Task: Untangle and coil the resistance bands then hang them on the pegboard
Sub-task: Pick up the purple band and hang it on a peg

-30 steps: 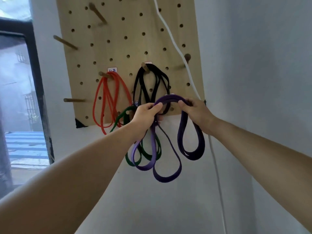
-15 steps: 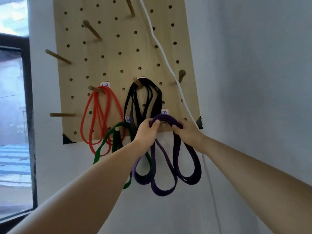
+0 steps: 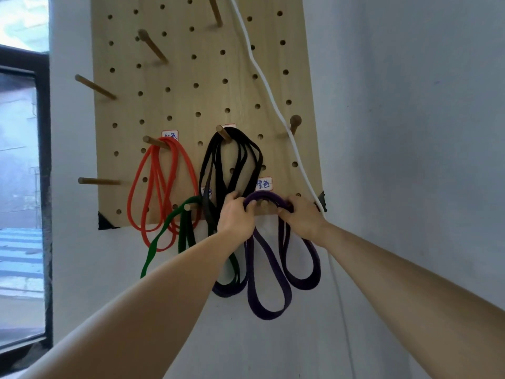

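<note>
Left hand (image 3: 236, 214): fingers curled round the left end of the purple band's (image 3: 269, 305) top arch.
Right hand (image 3: 299, 217): fingers curled round the arch's right end.
Purple band: coiled, arch held over a peg tip (image 3: 263, 204) at the pegboard's (image 3: 191, 105) lower edge; contact with the peg cannot be told. Its loops hang below the board against the wall (image 3: 410, 132).
Handwritten label (image 3: 263, 183): just above the arch.
Black band (image 3: 232, 160): hung on the peg above.
Green band (image 3: 153, 250): hung on a low peg, left of the hands.
Red band (image 3: 161, 187): hung further left.
White cord (image 3: 273, 105): runs down the board's right side.
Window frame (image 3: 43, 187): far left.
</note>
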`<action>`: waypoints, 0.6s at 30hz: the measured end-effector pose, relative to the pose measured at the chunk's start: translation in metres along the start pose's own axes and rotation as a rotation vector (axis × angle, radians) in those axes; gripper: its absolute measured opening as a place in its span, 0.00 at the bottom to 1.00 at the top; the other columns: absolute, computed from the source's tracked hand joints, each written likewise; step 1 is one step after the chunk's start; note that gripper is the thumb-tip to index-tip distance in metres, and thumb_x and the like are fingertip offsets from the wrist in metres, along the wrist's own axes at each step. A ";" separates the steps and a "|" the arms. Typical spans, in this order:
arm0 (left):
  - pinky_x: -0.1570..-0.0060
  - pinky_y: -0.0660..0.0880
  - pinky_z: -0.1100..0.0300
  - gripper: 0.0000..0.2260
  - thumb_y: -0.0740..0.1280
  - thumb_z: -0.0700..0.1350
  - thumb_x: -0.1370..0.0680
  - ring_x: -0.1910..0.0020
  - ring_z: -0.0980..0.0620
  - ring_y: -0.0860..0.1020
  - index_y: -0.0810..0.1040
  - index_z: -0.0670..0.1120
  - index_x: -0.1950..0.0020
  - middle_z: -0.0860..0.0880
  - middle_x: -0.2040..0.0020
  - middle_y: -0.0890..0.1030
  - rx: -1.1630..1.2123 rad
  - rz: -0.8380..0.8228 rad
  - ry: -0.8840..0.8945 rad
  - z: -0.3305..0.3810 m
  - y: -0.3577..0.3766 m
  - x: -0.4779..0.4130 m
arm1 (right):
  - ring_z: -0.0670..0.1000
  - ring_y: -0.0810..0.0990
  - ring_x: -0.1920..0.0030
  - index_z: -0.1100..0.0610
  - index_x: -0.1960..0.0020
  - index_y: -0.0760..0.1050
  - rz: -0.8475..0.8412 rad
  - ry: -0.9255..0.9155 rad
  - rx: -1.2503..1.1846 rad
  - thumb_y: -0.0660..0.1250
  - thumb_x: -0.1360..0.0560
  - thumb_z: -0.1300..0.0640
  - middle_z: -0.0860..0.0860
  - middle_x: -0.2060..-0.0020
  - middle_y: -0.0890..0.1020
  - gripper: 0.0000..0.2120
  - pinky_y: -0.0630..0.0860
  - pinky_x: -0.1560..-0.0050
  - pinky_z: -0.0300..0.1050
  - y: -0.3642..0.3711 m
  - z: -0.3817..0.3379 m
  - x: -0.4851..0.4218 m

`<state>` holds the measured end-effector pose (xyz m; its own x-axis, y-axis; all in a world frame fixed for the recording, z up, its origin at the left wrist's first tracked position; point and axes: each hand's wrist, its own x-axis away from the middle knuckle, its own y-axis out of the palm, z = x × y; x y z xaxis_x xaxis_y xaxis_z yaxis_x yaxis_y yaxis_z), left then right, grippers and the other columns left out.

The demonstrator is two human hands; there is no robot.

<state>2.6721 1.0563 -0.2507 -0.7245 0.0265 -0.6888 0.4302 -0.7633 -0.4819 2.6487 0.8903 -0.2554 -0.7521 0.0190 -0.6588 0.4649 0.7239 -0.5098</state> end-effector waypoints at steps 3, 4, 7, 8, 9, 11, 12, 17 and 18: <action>0.32 0.67 0.53 0.18 0.57 0.50 0.14 0.25 0.46 0.66 0.76 0.43 0.30 0.48 0.20 0.61 0.017 0.068 -0.005 0.003 0.009 -0.004 | 0.50 0.75 0.57 0.55 0.49 0.72 0.035 0.002 -0.002 0.62 0.17 0.54 0.47 0.60 0.74 0.05 0.68 0.63 0.40 0.000 -0.002 -0.001; 0.32 0.68 0.51 0.17 0.58 0.50 0.14 0.26 0.46 0.67 0.76 0.43 0.30 0.47 0.21 0.62 0.013 0.078 -0.010 0.004 0.012 -0.005 | 0.51 0.76 0.56 0.55 0.48 0.73 0.036 0.004 0.005 0.62 0.17 0.54 0.48 0.60 0.75 0.05 0.70 0.62 0.42 0.000 -0.001 -0.002; 0.34 0.73 0.47 0.16 0.59 0.49 0.15 0.29 0.45 0.69 0.76 0.45 0.31 0.47 0.24 0.67 -0.053 0.076 0.001 0.004 0.017 -0.005 | 0.52 0.78 0.53 0.56 0.47 0.74 -0.020 0.027 0.057 0.64 0.18 0.55 0.50 0.57 0.78 0.04 0.75 0.54 0.47 0.002 0.002 -0.001; 0.35 0.73 0.46 0.15 0.59 0.47 0.15 0.28 0.45 0.69 0.76 0.46 0.30 0.47 0.24 0.68 -0.074 0.061 0.014 0.003 0.016 -0.005 | 0.52 0.78 0.53 0.55 0.48 0.74 -0.047 0.025 0.061 0.64 0.18 0.55 0.50 0.58 0.78 0.04 0.75 0.53 0.47 0.002 0.003 0.000; 0.34 0.73 0.46 0.15 0.59 0.47 0.15 0.27 0.45 0.68 0.76 0.47 0.30 0.47 0.24 0.67 -0.098 0.036 0.024 0.001 0.013 -0.004 | 0.52 0.79 0.52 0.55 0.48 0.74 -0.070 0.026 0.058 0.65 0.19 0.55 0.49 0.58 0.79 0.03 0.76 0.53 0.47 0.001 0.004 0.001; 0.34 0.71 0.47 0.16 0.60 0.48 0.16 0.26 0.44 0.66 0.77 0.48 0.30 0.47 0.23 0.66 -0.157 -0.035 0.048 -0.003 0.007 -0.001 | 0.51 0.79 0.53 0.54 0.49 0.74 -0.098 0.030 0.052 0.67 0.20 0.56 0.48 0.59 0.78 0.03 0.75 0.57 0.43 -0.002 0.003 0.004; 0.35 0.71 0.47 0.15 0.61 0.49 0.16 0.27 0.44 0.67 0.77 0.48 0.31 0.46 0.23 0.66 -0.171 -0.067 0.056 -0.005 0.003 -0.001 | 0.50 0.78 0.54 0.53 0.50 0.73 -0.101 0.028 0.048 0.68 0.20 0.56 0.47 0.59 0.78 0.04 0.74 0.59 0.40 -0.003 0.003 0.004; 0.50 0.74 0.54 0.10 0.67 0.51 0.19 0.48 0.50 0.75 0.82 0.48 0.43 0.47 0.37 0.74 -0.127 -0.072 0.066 -0.002 -0.011 0.016 | 0.52 0.79 0.45 0.56 0.35 0.73 -0.087 0.016 0.036 0.71 0.22 0.56 0.51 0.47 0.80 0.17 0.78 0.45 0.47 -0.008 -0.004 0.015; 0.51 0.72 0.56 0.10 0.67 0.50 0.20 0.50 0.51 0.75 0.83 0.48 0.44 0.47 0.37 0.75 -0.115 -0.066 0.067 -0.001 -0.013 0.021 | 0.53 0.79 0.42 0.56 0.32 0.72 -0.074 -0.001 0.027 0.71 0.23 0.57 0.53 0.43 0.80 0.21 0.77 0.43 0.48 -0.009 -0.005 0.019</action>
<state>2.6511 1.0673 -0.2593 -0.7173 0.1199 -0.6863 0.4444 -0.6799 -0.5833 2.6281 0.8881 -0.2605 -0.7841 -0.0346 -0.6197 0.4209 0.7042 -0.5718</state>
